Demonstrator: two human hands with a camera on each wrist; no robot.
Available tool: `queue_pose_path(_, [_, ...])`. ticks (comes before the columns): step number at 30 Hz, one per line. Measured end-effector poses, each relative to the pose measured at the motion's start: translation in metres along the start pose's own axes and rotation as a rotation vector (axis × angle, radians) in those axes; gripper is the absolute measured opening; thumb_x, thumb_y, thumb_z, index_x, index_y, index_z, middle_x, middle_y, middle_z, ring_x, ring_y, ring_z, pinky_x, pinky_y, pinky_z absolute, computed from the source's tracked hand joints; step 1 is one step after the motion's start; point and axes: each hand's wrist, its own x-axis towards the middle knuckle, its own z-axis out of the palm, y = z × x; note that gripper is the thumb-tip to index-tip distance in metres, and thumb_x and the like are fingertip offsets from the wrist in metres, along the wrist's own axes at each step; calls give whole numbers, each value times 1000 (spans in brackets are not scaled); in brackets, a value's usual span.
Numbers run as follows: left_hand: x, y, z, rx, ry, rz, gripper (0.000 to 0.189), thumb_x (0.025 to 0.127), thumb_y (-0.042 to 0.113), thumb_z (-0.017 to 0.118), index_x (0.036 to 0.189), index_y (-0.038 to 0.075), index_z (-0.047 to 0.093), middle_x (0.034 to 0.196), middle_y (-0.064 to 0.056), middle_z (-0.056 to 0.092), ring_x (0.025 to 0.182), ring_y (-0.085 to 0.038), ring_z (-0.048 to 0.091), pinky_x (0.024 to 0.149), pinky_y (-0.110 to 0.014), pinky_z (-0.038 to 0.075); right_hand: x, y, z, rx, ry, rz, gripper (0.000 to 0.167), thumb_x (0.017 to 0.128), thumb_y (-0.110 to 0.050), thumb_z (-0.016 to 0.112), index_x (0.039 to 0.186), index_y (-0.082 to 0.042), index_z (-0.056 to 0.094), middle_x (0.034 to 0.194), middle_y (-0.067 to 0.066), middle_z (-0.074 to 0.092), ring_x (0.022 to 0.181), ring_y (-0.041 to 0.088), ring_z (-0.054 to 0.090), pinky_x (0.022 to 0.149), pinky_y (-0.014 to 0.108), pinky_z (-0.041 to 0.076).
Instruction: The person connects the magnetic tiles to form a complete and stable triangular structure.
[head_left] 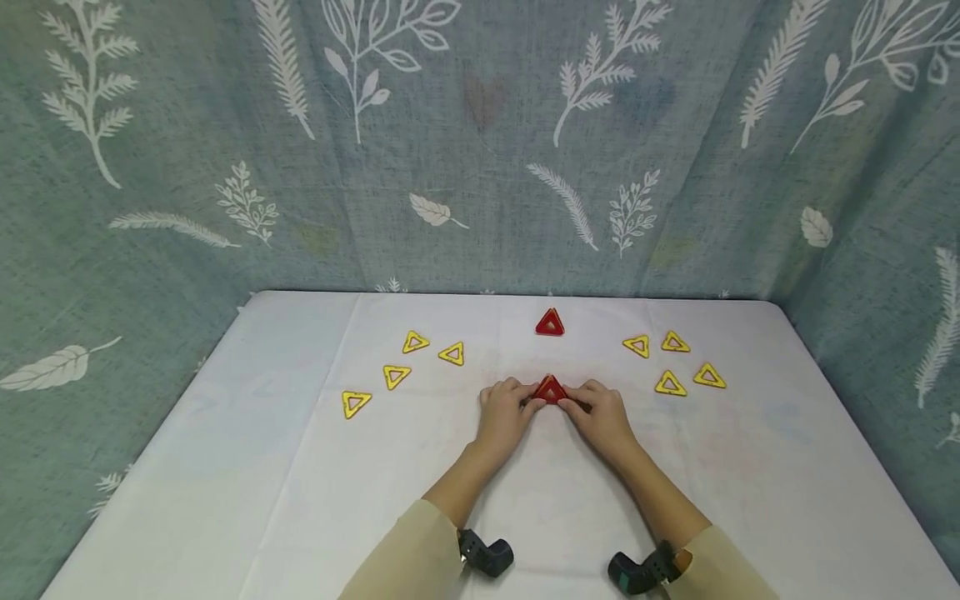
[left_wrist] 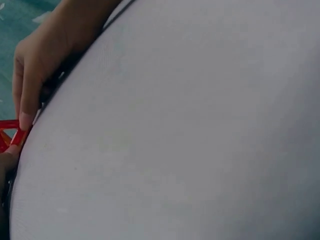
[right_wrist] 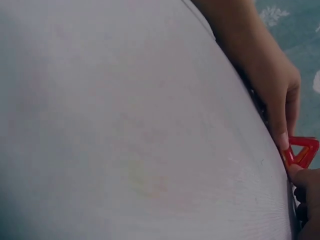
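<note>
Both hands meet at a red triangle frame [head_left: 551,399] on the white table. My left hand [head_left: 504,417] pinches its left corner between thumb and fingers. On the other side, my right hand [head_left: 602,419] pinches the right corner the same way. The triangle's apex points away from me. In the left wrist view the red triangle [left_wrist: 8,124] shows at the left edge, partly cut off, with fingertips of both hands on it. At the right edge of the right wrist view, fingertips touch the same triangle [right_wrist: 302,141].
A second red triangle [head_left: 550,330] lies farther back, in line with the held one. Several yellow triangle frames [head_left: 397,384] are scattered to the left, and several more yellow triangles [head_left: 670,390] to the right. Patterned cloth [head_left: 480,208] hangs behind and beside the table [head_left: 300,517].
</note>
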Motion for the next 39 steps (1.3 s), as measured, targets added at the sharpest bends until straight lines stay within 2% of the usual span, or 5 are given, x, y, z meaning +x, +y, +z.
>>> queue_pose_path(13, [38,-1,6,52,-29,-67,36,89,33,64,119,14,67,91,0,61,84,-17,53,82,-35,31,33,8,-2,-73,-43,148,30,85,-18,71,110,-1,70,84,9,65,71,17,53,61,25,42])
queue_pose_path(21, [57,-4,9,137,-83,-81,38,93,37,57,127,20,62,95,0,60,89,-17,53,82,-36,31,50,17,2,-129,-36,215,32,87,-22,69,113,-4,69,87,9,63,73,21,50,68,33,33])
queue_pose_path(25, [64,-8,7,155,-83,-99,38,92,37,58,127,20,62,96,-1,60,91,-18,54,83,-38,32,57,19,8,-152,-60,234,34,89,-26,67,116,-7,68,87,8,62,74,20,50,69,33,31])
queue_pose_path(32, [71,-12,8,165,-86,-135,39,92,39,57,126,21,62,96,-1,62,90,-19,55,84,-38,33,64,19,12,-305,-66,210,34,90,-32,64,118,-14,68,84,6,64,68,19,50,68,34,35])
queue_pose_path(39, [73,-13,11,172,-77,-128,38,92,39,58,126,21,62,95,0,63,88,-18,56,83,-38,34,63,19,12,-333,-72,236,38,89,-36,63,120,-14,66,80,4,62,66,18,47,66,32,33])
